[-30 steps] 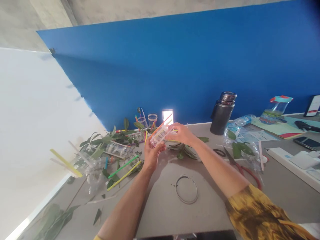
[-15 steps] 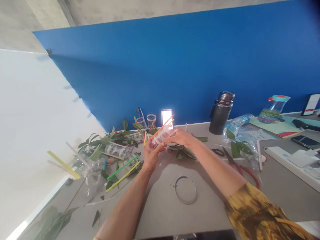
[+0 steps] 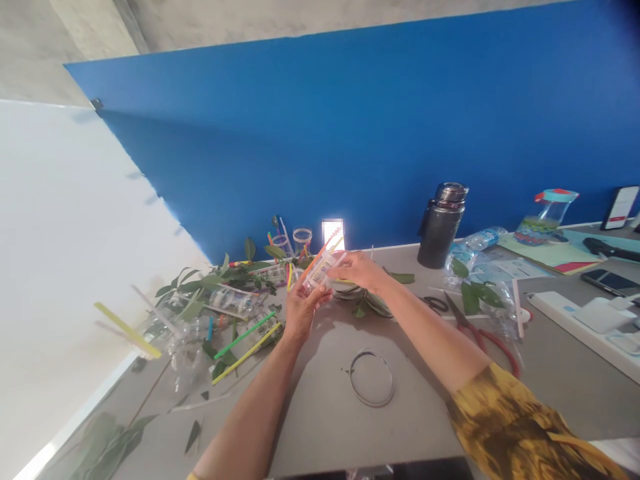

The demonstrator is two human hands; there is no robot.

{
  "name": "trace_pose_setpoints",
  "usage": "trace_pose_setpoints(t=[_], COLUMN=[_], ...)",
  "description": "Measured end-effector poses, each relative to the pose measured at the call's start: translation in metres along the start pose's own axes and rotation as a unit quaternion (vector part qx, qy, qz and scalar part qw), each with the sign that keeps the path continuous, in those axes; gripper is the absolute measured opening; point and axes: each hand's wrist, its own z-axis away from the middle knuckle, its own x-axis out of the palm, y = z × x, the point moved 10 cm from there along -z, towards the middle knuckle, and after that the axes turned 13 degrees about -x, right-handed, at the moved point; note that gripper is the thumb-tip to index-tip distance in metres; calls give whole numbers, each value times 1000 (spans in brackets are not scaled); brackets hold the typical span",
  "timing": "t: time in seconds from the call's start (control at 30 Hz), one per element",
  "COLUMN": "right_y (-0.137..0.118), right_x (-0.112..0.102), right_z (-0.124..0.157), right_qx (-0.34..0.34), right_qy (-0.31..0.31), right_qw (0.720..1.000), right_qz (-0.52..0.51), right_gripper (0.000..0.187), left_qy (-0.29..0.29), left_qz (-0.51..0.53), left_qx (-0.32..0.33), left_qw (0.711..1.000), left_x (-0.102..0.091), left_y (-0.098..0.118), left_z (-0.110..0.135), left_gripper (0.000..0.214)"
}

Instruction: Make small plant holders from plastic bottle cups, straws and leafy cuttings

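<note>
A clear plastic bottle piece [image 3: 320, 269] with coloured straws along it is tilted between my hands above the table. My left hand [image 3: 302, 303] wraps round its lower end, fingers partly hidden behind it. On its right side, the fingers of my right hand [image 3: 356, 270] press against the plastic near a pale straw. An orange straw [image 3: 314, 263] sticks up past the top. Behind the hands stand clear cups with straws [image 3: 303, 238]. A wire ring [image 3: 371, 379] lies on the table in front of me.
To the left are green leaves [image 3: 187, 280], cut plastic bottles [image 3: 233, 301] and loose straws [image 3: 247, 353]. On the right stand a dark thermos [image 3: 443, 227], red-handled scissors [image 3: 480, 331], a crumpled bottle [image 3: 483, 239], a power strip [image 3: 575, 327] and a phone [image 3: 610, 283]. A blue partition [image 3: 350, 133] borders the back.
The bottle piece has turned slightly more upright, with its straws shifting a little left. My right hand has moved slightly left and up, its fingers changing position on the plastic.
</note>
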Motion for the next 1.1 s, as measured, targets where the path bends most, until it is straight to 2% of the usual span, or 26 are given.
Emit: trace_pose_setpoints(t=[0.13, 0.27, 0.47, 0.67, 0.83, 0.9, 0.97, 1.03, 1.1], right_y=[5, 9, -8, -10, -17, -25, -27, -24, -15], right_x=[-2, -13, -3, -17, -9, -14, -24, -25, -10], right_z=[-1, 0, 0, 0, -1, -2, -2, -2, -1], right_qx=[11, 35, -5, 7, -22, -40, -40, -23, 1], right_qy=[23, 41, -58, 16, -33, -10, 43, 58, 6], right_qw=[999, 997, 997, 987, 997, 999, 998, 997, 1000], right_qz=[21, 53, 56, 158, 69, 11, -31, -40, 7], right_gripper=[36, 39, 49, 36, 39, 46, 49, 39, 24], left_qy=[-49, -60, -37, -44, -31, -36, -37, -40, -49], left_qz=[6, -1, 38, 10, 5, 35, 62, 79, 95], left_qx=[10, 28, 0, 2, 6, 7, 14, 20, 20], left_qw=[999, 998, 999, 999, 999, 999, 997, 996, 994], left_x=[10, 11, 1, 8, 5, 1, -5, -11, -15], left_y=[4, 7, 0, 1, 7, 13, 21, 28, 32], left_z=[2, 2, -4, 0, 0, -1, -1, -1, -1], left_gripper=[78, 71, 60, 62, 62, 58, 52, 48, 48])
